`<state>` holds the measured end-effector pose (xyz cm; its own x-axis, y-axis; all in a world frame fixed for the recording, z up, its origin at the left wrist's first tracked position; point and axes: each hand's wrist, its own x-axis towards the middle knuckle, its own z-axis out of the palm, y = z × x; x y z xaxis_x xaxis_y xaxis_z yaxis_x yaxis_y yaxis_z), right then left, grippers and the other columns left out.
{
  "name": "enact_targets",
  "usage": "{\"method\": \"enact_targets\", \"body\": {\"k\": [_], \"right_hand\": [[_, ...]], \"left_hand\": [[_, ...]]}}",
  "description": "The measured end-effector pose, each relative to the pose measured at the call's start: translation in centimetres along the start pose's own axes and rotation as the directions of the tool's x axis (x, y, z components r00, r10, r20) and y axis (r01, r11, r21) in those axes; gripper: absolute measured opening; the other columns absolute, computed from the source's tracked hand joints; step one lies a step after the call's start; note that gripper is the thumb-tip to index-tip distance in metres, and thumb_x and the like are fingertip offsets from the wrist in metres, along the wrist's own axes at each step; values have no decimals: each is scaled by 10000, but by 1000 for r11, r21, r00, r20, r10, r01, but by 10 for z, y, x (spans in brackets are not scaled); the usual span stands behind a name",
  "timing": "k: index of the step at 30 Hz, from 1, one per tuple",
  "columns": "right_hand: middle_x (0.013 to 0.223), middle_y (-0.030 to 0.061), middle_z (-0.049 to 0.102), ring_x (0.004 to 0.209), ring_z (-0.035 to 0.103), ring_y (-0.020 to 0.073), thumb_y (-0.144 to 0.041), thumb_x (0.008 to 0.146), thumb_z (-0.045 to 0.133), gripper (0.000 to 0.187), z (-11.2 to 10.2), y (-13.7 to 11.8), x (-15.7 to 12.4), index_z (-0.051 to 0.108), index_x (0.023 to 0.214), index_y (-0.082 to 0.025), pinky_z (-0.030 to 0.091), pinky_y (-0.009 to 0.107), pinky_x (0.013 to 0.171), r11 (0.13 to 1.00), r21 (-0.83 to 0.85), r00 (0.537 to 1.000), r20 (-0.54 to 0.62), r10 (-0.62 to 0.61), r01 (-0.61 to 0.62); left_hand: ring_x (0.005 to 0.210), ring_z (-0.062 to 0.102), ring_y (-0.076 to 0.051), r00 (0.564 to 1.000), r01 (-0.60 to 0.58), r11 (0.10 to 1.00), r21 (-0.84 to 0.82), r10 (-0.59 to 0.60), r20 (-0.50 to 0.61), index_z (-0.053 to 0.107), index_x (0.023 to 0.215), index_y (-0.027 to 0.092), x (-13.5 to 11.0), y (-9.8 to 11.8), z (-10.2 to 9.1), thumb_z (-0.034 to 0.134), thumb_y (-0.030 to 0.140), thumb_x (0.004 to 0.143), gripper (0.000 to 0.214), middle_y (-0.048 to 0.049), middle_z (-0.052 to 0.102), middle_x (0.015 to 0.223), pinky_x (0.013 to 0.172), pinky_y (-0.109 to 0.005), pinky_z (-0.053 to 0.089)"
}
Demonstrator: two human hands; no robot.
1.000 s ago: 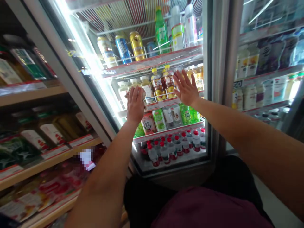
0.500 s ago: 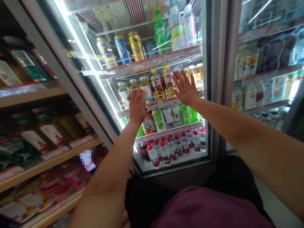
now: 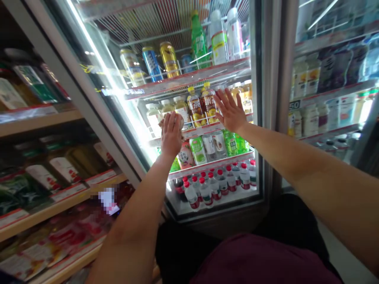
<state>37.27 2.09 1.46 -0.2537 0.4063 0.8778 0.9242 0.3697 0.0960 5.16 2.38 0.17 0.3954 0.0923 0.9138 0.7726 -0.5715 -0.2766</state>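
Observation:
My left hand is pressed against the glass door of a drinks fridge, its fingers over a crumpled pale cloth. Parts of the cloth stick out on both sides of the fingers; the rest is hidden under the hand. To the right, my right hand lies flat on the same glass with fingers spread, holding nothing. Behind the glass, bottles with yellow caps stand between the two hands. Green drink bottles show just below my right hand.
Shelves of bottles with wooden edges run along the left. A metal door frame divides this fridge from another stocked fridge on the right. Small red-capped bottles stand at the bottom. My knees and purple top fill the lower foreground.
The view tilts very slightly. Both hands stay at nearly the same places on the glass, the left with the cloth under it.

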Motion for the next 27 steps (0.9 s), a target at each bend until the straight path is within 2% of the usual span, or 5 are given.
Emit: {"method": "enact_targets", "body": {"k": [8,13,20,24,27], "right_hand": [[1881,50,161,1746,66,365,-397,1099,366,737,0,2,0,213,1801,-233,49,730,1389,1000,27,1000,1,-8,8],[1878,52,178,1744,96,351,-387,1098,366,721,2,1,0,249,1790,-221,62,713,1391,1000,31,1000,-10,-6,6],[1880,43,167,1745,86,353,-384,1093,384,734,0,0,-1,234,1797,-236,47,702,1396,1000,23,1000,-2,6,-6],[1882,33,162,1745,80,358,-391,1092,380,745,-1,0,0,208,1803,-248,48,706,1398,1000,17,1000,11,10,-10],[1882,41,166,1745,88,353,-387,1096,357,745,-1,-1,0,180,1806,-245,64,716,1391,1000,15,1000,4,1,-1]], "left_hand": [[1689,255,-301,1000,3,1000,5,-3,17,506,1687,206,5,-2,0,442,116,1051,645,-123,437,1750,1403,-568,210],[1682,274,-313,1000,9,1000,-6,-9,22,523,1672,194,2,-1,1,452,115,1055,627,-139,462,1731,1401,-567,212],[1687,257,-320,999,23,1000,-13,-22,39,515,1684,208,17,-1,-1,465,92,1019,677,-117,444,1746,1402,-568,209],[1681,276,-319,1000,4,1000,-10,-4,9,531,1669,175,11,4,2,432,111,1044,636,-147,463,1729,1402,-570,198],[1680,279,-323,999,-10,1000,-28,11,36,537,1666,188,11,2,0,460,107,1032,643,-137,462,1731,1404,-567,195]]}}
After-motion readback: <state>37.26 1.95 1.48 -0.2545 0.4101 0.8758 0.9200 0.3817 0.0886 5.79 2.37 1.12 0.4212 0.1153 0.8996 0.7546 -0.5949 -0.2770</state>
